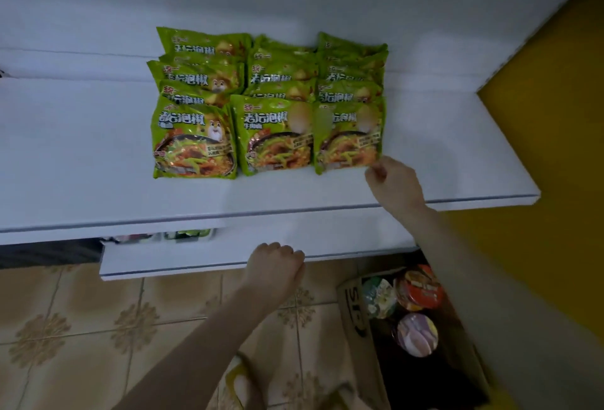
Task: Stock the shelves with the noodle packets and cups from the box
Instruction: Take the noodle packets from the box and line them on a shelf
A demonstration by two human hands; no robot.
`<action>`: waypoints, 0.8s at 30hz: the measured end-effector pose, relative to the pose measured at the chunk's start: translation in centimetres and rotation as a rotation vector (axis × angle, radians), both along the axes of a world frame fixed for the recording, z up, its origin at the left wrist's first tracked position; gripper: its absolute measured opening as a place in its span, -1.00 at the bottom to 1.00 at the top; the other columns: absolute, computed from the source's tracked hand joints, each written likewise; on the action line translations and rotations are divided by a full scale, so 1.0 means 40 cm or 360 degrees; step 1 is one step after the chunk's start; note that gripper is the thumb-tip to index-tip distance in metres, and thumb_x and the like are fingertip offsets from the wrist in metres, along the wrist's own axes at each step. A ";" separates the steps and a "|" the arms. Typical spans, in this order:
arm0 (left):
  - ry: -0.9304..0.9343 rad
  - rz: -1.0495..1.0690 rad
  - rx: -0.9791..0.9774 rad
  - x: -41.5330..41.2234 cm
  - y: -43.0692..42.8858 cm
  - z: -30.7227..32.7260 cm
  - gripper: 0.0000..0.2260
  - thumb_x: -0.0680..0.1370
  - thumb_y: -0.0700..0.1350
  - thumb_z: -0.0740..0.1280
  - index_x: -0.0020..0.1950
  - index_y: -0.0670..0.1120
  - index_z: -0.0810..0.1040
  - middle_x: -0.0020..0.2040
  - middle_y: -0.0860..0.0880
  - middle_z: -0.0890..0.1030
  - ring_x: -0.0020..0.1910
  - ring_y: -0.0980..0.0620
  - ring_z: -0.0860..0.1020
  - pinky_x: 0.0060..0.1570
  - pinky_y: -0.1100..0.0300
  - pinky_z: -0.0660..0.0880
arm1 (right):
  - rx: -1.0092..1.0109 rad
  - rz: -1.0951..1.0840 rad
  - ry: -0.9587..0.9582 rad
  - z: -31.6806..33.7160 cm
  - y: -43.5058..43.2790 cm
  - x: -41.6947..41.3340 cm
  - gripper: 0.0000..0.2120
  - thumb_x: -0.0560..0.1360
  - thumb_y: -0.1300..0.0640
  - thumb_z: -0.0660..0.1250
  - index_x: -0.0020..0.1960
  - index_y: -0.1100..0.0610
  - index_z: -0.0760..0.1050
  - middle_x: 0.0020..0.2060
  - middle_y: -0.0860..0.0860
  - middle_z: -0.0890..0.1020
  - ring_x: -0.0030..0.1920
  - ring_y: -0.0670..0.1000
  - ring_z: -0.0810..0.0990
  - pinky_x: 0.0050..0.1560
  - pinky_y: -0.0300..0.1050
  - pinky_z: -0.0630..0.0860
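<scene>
From the head view, green noodle packets [268,99] lie in three overlapping columns on a white shelf [98,148], set towards its right half. The front right packet [348,138] is flat, face up, touching the one beside it.

The right hand [390,179] reaches in over the shelf's front edge, its fingers curled together at that packet's lower right corner. Whether they pinch the corner or only touch it cannot be told, since the spot is blurred.

The left hand [274,262] is lower down, curled into a loose fist, knuckles up, against the front edge of the lower shelf [196,256], with nothing seen in it.

A cardboard box [354,311] stands open on the tiled floor [98,311] at the lower right, partly under the lower shelf. Inside it are three cups [416,334] close together – one greenish white, one red, one pinkish.
</scene>
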State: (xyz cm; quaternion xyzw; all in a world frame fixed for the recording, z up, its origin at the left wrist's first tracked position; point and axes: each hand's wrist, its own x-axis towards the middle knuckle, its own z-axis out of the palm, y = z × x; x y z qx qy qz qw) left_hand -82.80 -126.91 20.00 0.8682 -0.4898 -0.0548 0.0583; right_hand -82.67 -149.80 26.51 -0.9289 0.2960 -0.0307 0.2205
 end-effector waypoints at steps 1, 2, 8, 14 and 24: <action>0.0004 -0.0044 0.0015 -0.034 -0.034 -0.006 -0.67 0.10 -0.04 0.59 -0.57 -0.03 0.42 -0.63 0.04 0.40 -0.66 0.05 0.38 -0.55 0.37 0.20 | 0.0024 -0.0062 0.0037 -0.004 -0.038 -0.052 -0.75 0.56 0.11 0.18 0.12 0.23 0.50 0.04 0.18 0.61 0.08 0.20 0.55 0.05 -0.04 0.47; 0.0022 -0.0065 0.0044 -0.068 -0.067 -0.006 -0.66 0.10 -0.03 0.59 -0.58 -0.02 0.42 -0.63 0.04 0.40 -0.66 0.06 0.38 -0.54 0.37 0.17 | 0.0047 -0.0117 0.0065 -0.009 -0.076 -0.103 -0.75 0.56 0.12 0.18 0.13 0.23 0.50 0.05 0.17 0.61 0.09 0.18 0.54 0.06 -0.08 0.45; 0.0122 -0.0217 0.0022 -0.259 -0.249 -0.032 -0.75 0.23 -0.05 0.52 -0.48 -0.04 0.46 -0.59 0.00 0.47 -0.65 0.01 0.45 -0.63 0.32 0.39 | 0.0230 -0.0393 0.0148 -0.042 -0.266 -0.404 -0.76 0.55 0.18 0.20 0.09 0.31 0.50 0.01 0.24 0.60 0.05 0.20 0.55 -0.10 -0.17 0.34; 0.0229 -0.0357 0.0360 -0.447 -0.403 -0.067 -0.77 0.60 0.01 0.14 -0.03 -0.09 0.52 -0.14 -0.08 0.60 -0.16 -0.06 0.58 -0.26 0.14 0.45 | 0.0271 -0.0674 0.0208 -0.107 -0.405 -0.681 -0.76 0.55 0.17 0.20 0.09 0.32 0.49 0.03 0.26 0.60 0.05 0.22 0.55 -0.13 -0.11 0.35; 0.0241 -0.0702 0.0640 -0.579 -0.517 -0.166 -0.72 0.64 -0.02 0.02 0.10 -0.11 0.45 0.06 -0.10 0.56 0.05 -0.09 0.53 0.01 0.07 0.43 | 0.0459 -0.1036 0.0345 -0.245 -0.452 -0.966 -0.75 0.58 0.13 0.18 0.13 0.28 0.46 -0.10 0.22 0.55 -0.18 0.14 0.45 -0.18 -0.05 0.36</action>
